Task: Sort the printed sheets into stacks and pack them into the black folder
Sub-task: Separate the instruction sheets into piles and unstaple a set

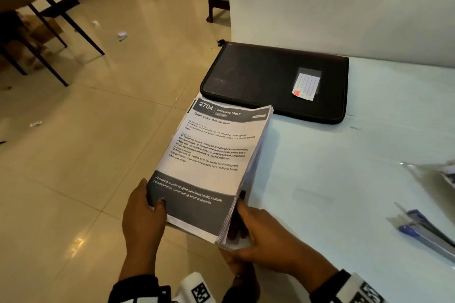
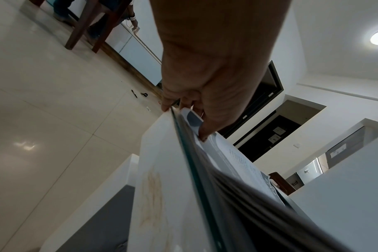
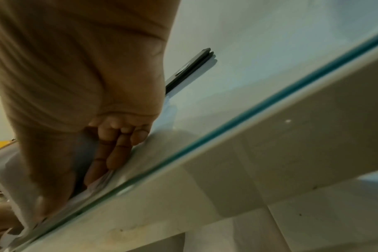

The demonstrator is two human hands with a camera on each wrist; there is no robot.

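Observation:
A thick stack of printed sheets (image 1: 211, 155) hangs over the left edge of the white table (image 1: 344, 155), its top page headed "2704 Dressing Table". My left hand (image 1: 147, 211) grips the stack's near left corner, thumb on top; the left wrist view shows that hand (image 2: 196, 109) pinching the stack (image 2: 227, 163). My right hand (image 1: 256, 229) holds the stack's near right edge, fingers tucked in among the sheets; in the right wrist view those fingers (image 3: 110, 150) lie against the paper edges. The closed black folder (image 1: 270, 79) lies flat just beyond the stack.
A lined label (image 1: 306, 86) sits in the folder's window pocket. Clear plastic sleeves and blue items (image 1: 423, 226) lie at the table's right edge. A white wall stands behind the table. Dark chair legs (image 1: 49, 39) stand on the tiled floor to the left.

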